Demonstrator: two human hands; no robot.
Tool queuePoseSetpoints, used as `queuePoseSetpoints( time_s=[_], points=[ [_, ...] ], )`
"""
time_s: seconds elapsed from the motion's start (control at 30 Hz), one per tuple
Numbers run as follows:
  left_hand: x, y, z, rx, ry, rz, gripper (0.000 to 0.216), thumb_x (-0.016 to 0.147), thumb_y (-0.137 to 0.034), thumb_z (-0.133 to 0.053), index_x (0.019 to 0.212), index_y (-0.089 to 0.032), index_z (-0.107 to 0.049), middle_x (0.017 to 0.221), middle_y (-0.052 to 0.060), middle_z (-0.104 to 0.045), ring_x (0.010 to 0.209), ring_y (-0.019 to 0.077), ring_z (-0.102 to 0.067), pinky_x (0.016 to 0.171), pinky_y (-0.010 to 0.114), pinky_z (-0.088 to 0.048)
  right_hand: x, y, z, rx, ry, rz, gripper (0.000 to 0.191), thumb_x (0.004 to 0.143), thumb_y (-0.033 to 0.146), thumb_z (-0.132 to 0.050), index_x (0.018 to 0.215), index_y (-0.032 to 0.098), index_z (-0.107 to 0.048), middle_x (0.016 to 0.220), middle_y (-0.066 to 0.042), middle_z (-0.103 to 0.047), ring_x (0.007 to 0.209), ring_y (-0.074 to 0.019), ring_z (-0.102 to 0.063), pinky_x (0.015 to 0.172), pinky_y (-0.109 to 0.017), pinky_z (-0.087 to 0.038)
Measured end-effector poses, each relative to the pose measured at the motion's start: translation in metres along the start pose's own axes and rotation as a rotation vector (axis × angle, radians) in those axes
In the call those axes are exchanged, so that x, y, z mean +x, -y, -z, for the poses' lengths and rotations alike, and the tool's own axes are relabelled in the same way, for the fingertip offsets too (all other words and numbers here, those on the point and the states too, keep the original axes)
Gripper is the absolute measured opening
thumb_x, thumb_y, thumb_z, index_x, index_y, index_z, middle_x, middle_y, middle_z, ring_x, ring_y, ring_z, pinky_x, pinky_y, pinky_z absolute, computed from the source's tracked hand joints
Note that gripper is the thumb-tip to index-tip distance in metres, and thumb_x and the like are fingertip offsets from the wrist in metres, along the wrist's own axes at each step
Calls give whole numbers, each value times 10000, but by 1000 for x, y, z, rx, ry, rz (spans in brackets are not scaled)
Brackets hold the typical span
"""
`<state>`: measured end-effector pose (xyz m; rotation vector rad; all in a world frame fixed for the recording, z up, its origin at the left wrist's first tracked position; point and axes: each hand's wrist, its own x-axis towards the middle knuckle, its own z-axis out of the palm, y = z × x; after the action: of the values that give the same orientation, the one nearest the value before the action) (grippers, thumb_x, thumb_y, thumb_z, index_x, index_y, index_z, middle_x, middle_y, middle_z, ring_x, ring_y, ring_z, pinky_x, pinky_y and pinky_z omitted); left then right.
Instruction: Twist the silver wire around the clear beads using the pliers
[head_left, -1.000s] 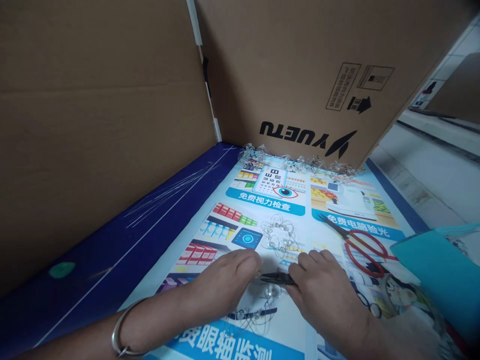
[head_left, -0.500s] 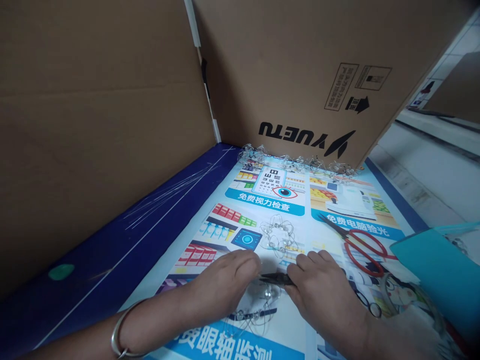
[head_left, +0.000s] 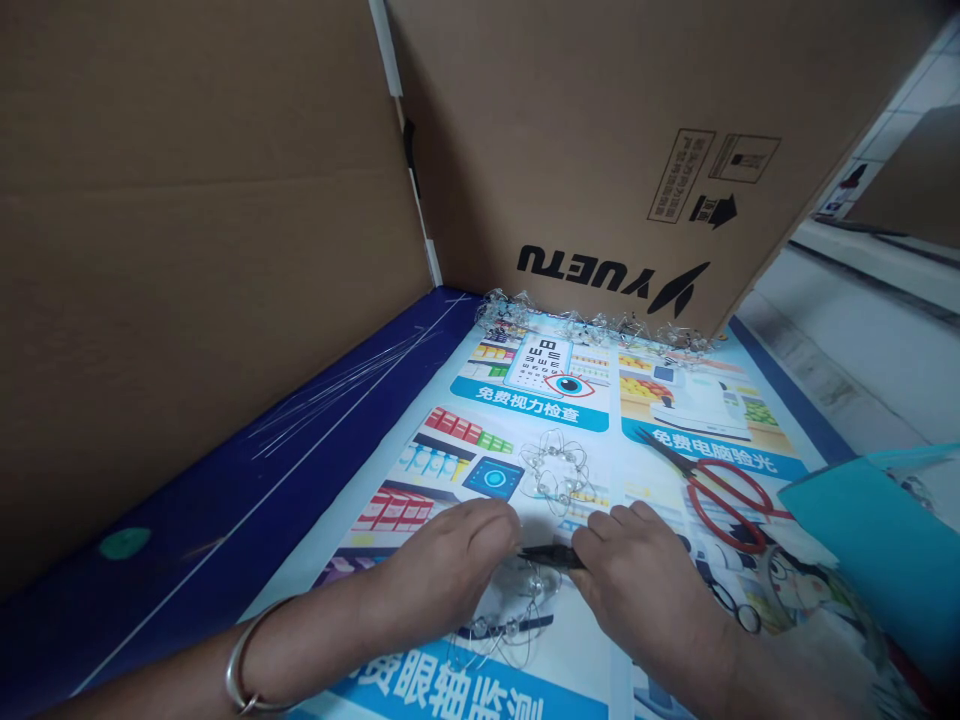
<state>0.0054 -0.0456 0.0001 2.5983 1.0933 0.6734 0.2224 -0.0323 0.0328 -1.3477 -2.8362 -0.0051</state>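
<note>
The right hand (head_left: 645,580) is clenching dark pliers (head_left: 551,556), whose tips are pointing at the left hand (head_left: 465,555). The left hand is curling beside those tips; its fingers are mostly facing away, so I cannot tell what it is grasping. The near wire-and-bead piece (head_left: 513,629) is showing below and between the hands, on or just above the printed surface (head_left: 300,480). It is probably still needing work (a guess, since the hands are covering part of it). Just beyond, a wire ring (head_left: 562,490) is lying looking whole, and a row of wire pieces (head_left: 596,328) is sitting along the foot of the cardboard (head_left: 585,120), likely finished. Red-handled scissors (head_left: 699,470) are resting to the right, untouched.
</note>
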Motion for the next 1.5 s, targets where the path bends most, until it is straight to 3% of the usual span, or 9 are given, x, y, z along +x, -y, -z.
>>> queuePoseSetpoints(
  time_s=[0.23,0.47,0.63,1.0,1.5],
  points=[
    [-1,2,-2,-41,-9,18,232,750,0,-334,860,-155,-467,808,59,-538,746,173,-498,658,317,-447,3,-2,4,55,59,-10,90,804,277,-547,746,217,-582,749,3,-592,732,-179,-504,698,-329,-260],
    [0,6,-6,-164,-133,0,203,787,-11,-359,885,-157,-462,827,53,-551,742,160,-500,650,302,-445,2,-5,4,115,57,-38,161,852,319,-471,783,218,-575,792,-11,-582,771,-187,-487,721,-326,-273],
    [2,6,-2,-201,-155,-25,202,820,-20,-347,905,-157,-469,834,60,-562,762,161,-517,648,300,-458,1,-5,2,154,52,-40,126,836,312,-494,782,223,-565,799,-5,-569,776,-185,-473,714,-320,-275],
    [3,-1,1,-124,-196,-77,170,821,-21,-367,891,-152,-449,835,76,-569,765,174,-524,646,321,-466,-3,0,1,-27,-105,-22,73,753,283,-602,728,221,-572,735,-15,-555,729,-205,-464,696,-349,-251],
    [1,-3,-4,-55,-216,-36,139,848,-52,-367,902,-161,-434,835,69,-560,748,169,-516,631,320,-460,-3,5,-5,-55,-110,-38,83,746,276,-624,735,217,-566,720,-17,-552,713,-206,-472,690,-352,-258]
  ],
)
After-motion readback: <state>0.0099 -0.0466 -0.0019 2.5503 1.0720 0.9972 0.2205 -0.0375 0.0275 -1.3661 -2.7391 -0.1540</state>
